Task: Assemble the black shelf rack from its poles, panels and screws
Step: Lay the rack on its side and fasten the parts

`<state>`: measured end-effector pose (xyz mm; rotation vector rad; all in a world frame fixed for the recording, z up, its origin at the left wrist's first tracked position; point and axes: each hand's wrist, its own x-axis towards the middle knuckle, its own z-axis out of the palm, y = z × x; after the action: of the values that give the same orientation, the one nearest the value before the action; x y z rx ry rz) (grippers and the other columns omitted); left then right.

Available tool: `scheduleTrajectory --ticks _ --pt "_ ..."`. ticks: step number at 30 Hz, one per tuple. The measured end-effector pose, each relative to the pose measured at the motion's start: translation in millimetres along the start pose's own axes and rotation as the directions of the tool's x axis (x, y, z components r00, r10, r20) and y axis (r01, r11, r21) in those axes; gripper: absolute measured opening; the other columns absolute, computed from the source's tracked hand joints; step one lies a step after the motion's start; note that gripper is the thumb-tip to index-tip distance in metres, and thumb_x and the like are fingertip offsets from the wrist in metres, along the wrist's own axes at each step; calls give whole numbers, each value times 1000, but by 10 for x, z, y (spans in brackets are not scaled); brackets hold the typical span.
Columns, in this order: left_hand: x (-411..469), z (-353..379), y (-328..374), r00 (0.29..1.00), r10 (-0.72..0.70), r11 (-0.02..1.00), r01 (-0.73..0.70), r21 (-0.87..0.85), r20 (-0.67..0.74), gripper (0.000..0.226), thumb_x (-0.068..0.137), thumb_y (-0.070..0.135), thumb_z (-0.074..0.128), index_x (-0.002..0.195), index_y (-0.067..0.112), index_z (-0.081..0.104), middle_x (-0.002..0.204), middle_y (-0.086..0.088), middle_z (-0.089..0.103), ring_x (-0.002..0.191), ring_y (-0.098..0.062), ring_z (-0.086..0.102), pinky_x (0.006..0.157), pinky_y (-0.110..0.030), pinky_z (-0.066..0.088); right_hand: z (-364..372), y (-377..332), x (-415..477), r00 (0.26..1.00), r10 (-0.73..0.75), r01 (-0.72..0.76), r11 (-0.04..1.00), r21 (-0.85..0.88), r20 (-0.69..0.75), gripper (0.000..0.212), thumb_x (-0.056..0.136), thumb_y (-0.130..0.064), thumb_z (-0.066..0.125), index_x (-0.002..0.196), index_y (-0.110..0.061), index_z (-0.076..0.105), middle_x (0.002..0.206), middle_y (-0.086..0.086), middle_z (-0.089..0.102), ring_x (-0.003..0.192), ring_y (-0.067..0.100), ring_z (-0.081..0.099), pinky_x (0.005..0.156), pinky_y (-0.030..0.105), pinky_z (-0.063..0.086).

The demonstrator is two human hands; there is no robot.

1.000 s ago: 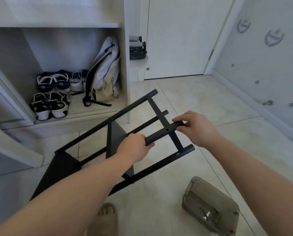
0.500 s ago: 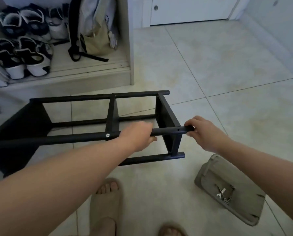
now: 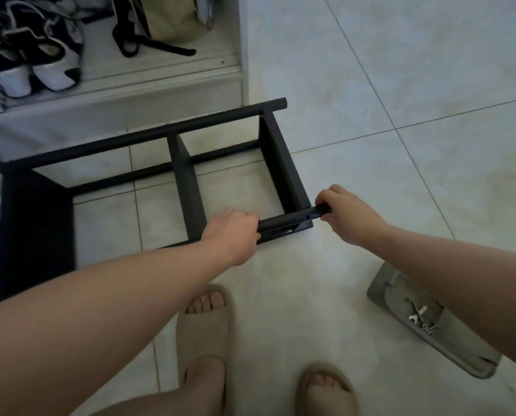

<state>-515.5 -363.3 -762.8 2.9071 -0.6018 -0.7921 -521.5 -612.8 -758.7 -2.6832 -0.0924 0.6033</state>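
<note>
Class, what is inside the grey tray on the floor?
Loose screws and small metal fittings lie in the grey tray. The right forearm covers its far side, so anything there is hidden.

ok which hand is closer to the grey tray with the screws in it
Right. The right hand grips the end of the black pole, up-left of the grey tray; the left hand grips that pole further left, farther off.

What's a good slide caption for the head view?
Left hand and right hand grip the near pole of the rack; screws lie in a tray.
</note>
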Motion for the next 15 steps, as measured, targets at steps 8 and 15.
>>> scheduleTrajectory --ticks 8,15 --pt "-184 -288 118 988 92 990 -104 99 122 34 98 32 50 131 22 48 127 -5 55 115 -28 49 87 -40 45 -31 -13 -358 989 31 -19 996 -82 142 57 102 -23 57 154 -24 35 161 2 28 136 30 45 106 40 43" --pt "-540 -787 649 967 255 944 -250 214 5 65 98 53 48 153 24 29 164 -6 19 150 -33 14 116 -49 29 -417 124 -1273 993 35 4 947 -321 115 75 103 -51 46 162 -38 0 171 -5 -10 157 26 3 123 46 25"
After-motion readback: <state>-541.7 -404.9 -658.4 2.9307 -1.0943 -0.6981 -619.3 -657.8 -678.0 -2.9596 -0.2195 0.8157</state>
